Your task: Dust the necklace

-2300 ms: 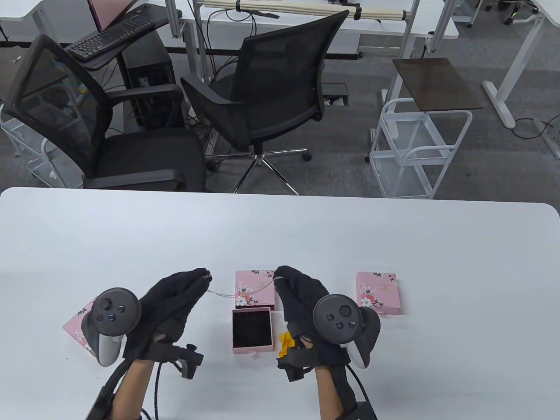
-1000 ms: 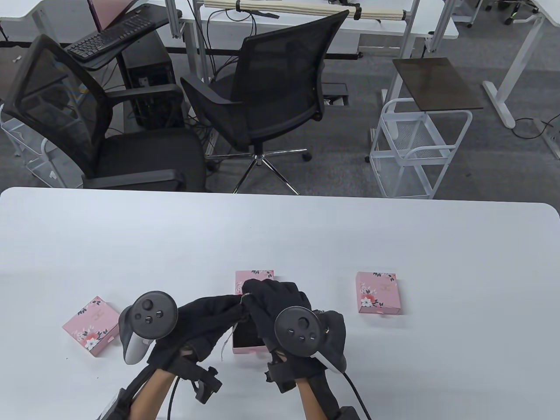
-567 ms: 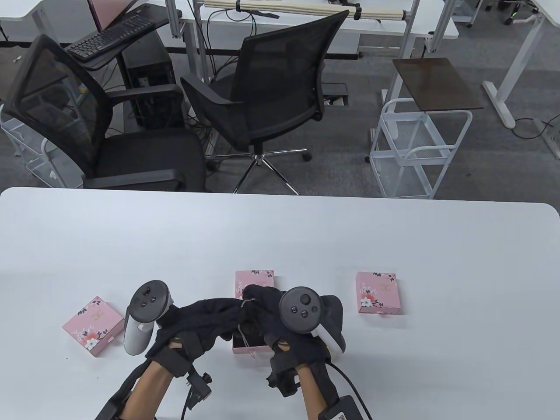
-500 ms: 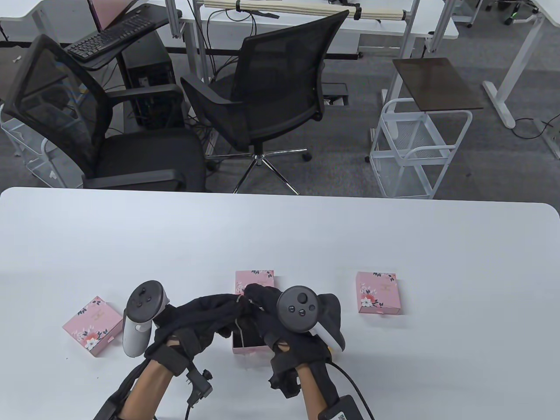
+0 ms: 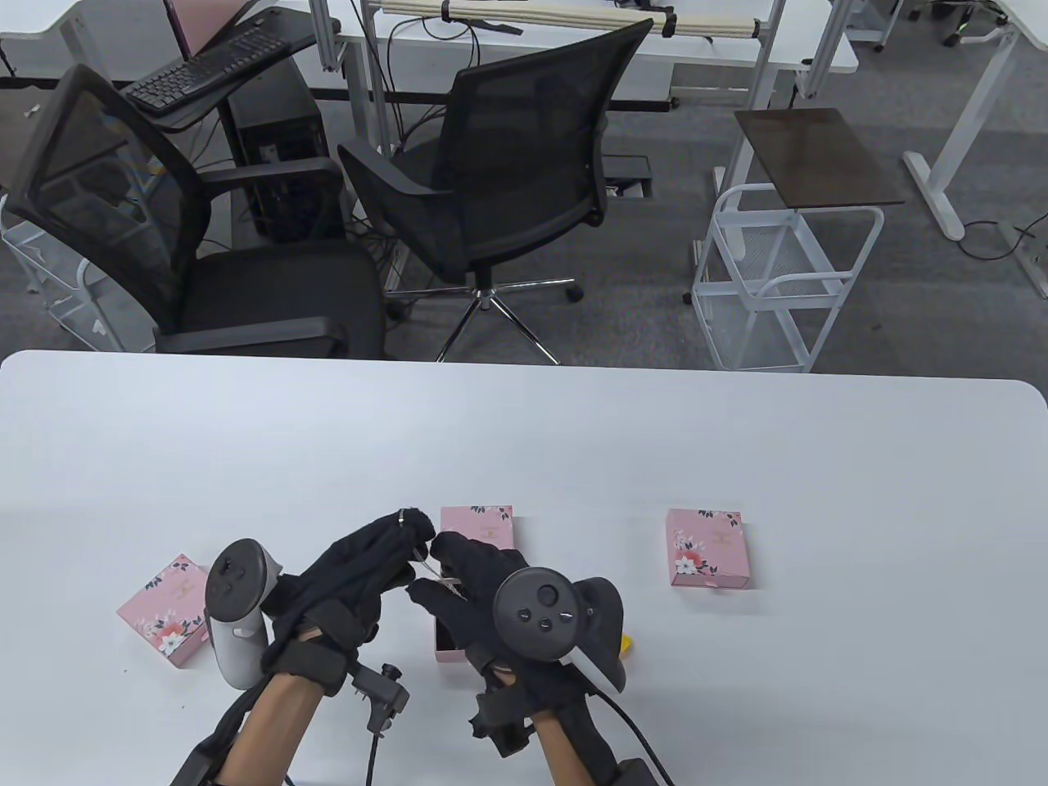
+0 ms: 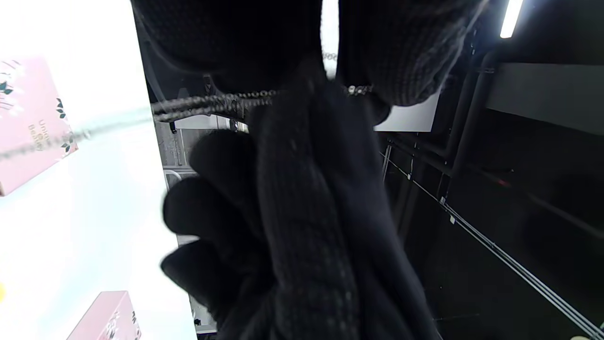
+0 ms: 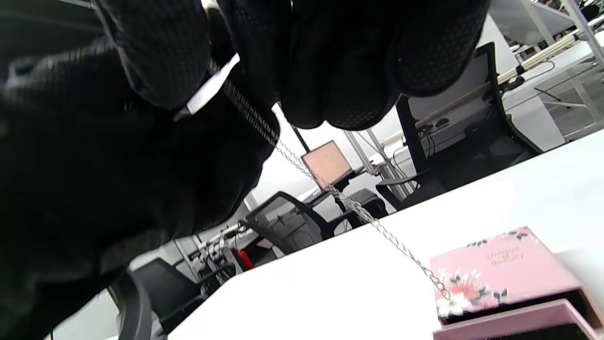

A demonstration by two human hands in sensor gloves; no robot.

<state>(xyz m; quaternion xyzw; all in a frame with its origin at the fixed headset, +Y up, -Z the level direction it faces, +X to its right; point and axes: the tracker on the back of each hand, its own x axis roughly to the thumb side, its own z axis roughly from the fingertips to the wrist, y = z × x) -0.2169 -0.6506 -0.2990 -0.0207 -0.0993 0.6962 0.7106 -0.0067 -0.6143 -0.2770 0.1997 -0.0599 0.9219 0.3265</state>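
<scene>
While the left hand (image 5: 360,565) pinched one end of the necklace (image 5: 426,565) and the right hand (image 5: 467,589) gripped the other, the thin chain ran taut between them, slanting from upper left to lower right above the open pink box (image 5: 449,647)

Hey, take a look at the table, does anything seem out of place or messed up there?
Nothing looks damaged or spilled. The necklace is out of its box, strung between the left hand and right hand, as dusting needs. The open box lies under the right hand, its lid behind. Only the left box sits askew.
</scene>
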